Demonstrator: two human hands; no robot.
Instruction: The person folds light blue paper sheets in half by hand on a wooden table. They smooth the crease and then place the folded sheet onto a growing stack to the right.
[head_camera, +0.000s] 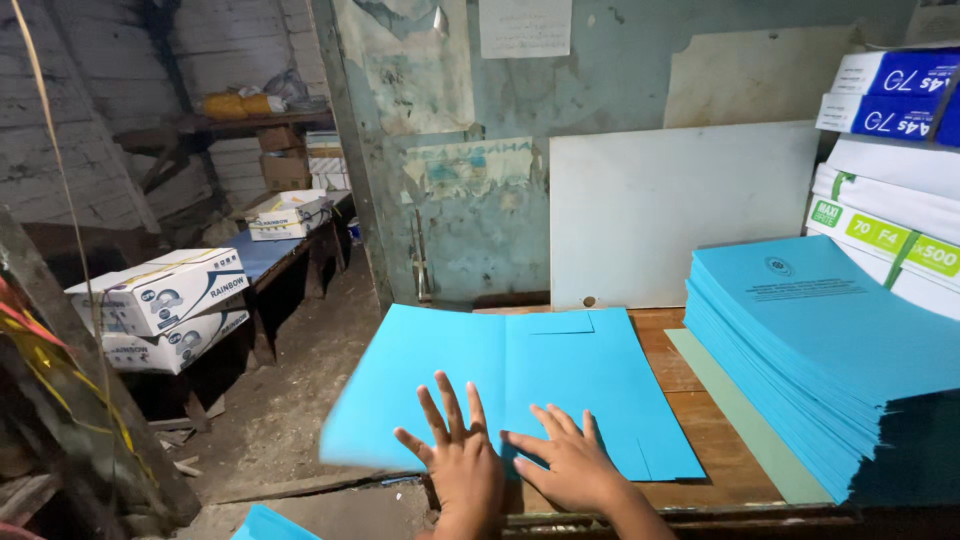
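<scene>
While hands (515, 462) press flat — folder (510, 385) opened, long axis left-right.

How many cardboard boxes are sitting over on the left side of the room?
4: two white boxes stacked at near left, upper on lower; one white box on the blue bench; one brown box farther back. Others may be hidden.

**Our two bare hands and forearms**

We see only our own two hands and a short run of each forearm in the head view. Our left hand (462, 462) is bare: no glove, no ring, no watch or band at the wrist. Our right hand (570, 460) is equally bare, its nails short and plain. No sleeve or cuff shows on either forearm, and we can make out no marks or jewellery in the dim light.
</scene>
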